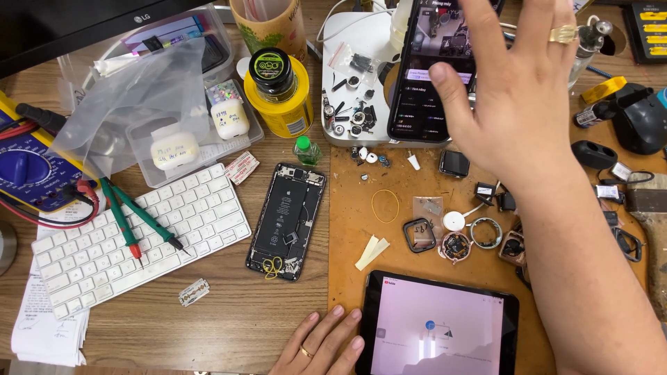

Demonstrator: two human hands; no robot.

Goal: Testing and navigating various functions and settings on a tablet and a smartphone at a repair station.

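Now right hand [517, 104] fingers spread open over propped phone [431, 69]; left hand [321, 345] flat beside tablet [439, 326].

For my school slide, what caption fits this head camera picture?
Right hand touches a propped phone while the left hand rests beside a tablet on a cluttered repair desk.

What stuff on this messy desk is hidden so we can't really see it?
Head view only:
- Propped phone: the right hand covers the screen's right side.
- Tablet: the bottom edge of the picture cuts it off.
- Monitor: only a corner shows at the top left.
- Tiny screws and parts on the white box: too small to tell apart.
- Left hand: the wrist is out of frame.
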